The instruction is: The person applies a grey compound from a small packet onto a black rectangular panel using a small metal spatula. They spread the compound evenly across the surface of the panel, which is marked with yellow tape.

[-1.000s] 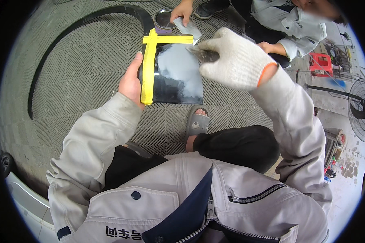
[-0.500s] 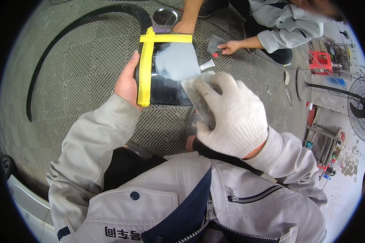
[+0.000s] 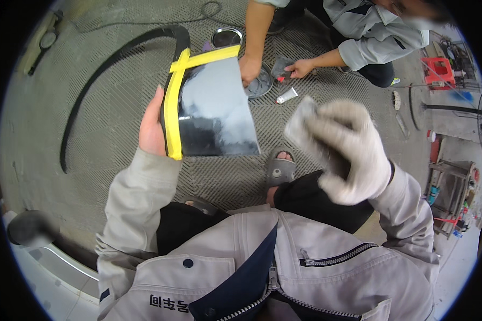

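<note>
My bare left hand (image 3: 152, 127) grips the left edge of a glossy black panel (image 3: 198, 134), tilted up off the floor. Yellow masking tape (image 3: 172, 115) crosses its left side and top. Grey filler (image 3: 214, 85) coats the upper and right part of its face. To the right of the panel and apart from it, my right hand (image 3: 353, 150), in a white knitted glove, is closed round a putty spreader (image 3: 301, 119); both are blurred by motion. A long curved black strip (image 3: 91, 88) appears to run into the panel's top left.
A co-worker crouches opposite. One bare hand (image 3: 248, 68) is by a round dish (image 3: 262, 83) of grey paste; the other hand (image 3: 300, 68) holds a dark spreader (image 3: 281, 67). A white tube (image 3: 287, 96) and a tin (image 3: 227, 37) stand nearby. A red stool (image 3: 438, 72) is at right.
My right hand and the spreader have moved right, off the panel. My left hand has shifted the panel left and tilted it. Filler now reaches the panel's lower right.
</note>
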`<state>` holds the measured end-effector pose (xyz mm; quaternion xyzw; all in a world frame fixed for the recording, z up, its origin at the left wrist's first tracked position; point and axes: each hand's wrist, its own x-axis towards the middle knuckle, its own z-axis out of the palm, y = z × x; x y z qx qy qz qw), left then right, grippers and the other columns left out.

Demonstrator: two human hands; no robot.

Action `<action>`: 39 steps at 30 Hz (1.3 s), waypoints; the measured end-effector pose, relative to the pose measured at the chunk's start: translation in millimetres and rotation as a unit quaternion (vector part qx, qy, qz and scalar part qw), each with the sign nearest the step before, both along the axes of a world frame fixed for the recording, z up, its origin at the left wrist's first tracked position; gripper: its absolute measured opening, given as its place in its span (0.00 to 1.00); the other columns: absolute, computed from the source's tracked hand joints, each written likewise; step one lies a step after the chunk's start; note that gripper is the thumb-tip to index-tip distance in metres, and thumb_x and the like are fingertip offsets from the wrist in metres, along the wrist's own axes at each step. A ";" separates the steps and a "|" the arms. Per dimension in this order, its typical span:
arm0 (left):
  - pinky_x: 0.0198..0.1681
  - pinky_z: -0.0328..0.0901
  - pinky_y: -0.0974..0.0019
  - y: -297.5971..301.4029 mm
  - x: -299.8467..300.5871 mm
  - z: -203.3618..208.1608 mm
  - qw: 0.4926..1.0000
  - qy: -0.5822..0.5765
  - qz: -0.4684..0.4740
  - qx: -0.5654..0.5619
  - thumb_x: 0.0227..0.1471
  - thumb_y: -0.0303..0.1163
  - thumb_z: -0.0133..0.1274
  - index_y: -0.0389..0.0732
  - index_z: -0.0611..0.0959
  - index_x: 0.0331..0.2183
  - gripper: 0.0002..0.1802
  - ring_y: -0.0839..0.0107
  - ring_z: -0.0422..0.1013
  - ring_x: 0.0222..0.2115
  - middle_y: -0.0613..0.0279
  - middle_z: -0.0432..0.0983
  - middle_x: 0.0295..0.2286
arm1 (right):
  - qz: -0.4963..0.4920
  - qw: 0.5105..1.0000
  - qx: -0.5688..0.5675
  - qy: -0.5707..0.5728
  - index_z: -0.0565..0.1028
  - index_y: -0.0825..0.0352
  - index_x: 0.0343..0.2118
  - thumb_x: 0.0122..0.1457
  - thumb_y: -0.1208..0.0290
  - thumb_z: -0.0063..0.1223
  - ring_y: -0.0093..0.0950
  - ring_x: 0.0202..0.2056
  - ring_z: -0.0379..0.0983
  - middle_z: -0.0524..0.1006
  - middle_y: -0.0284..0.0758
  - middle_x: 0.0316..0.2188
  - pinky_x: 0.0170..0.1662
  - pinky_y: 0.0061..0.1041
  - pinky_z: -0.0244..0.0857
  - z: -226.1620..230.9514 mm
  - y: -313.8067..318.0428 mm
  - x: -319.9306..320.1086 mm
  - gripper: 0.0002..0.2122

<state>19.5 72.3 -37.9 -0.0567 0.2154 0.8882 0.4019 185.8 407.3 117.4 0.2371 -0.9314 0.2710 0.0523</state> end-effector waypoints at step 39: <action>0.54 0.81 0.55 -32.3 -13.7 56.3 0.971 0.056 0.066 -0.225 0.79 0.48 0.47 0.32 0.83 0.60 0.29 0.57 0.87 0.47 0.48 0.88 0.51 | 0.085 0.932 -0.337 -0.105 0.73 0.72 0.71 0.59 0.65 0.67 0.45 0.65 0.74 0.73 0.50 0.65 0.69 0.44 0.68 -88.2 -28.7 -76.3 0.36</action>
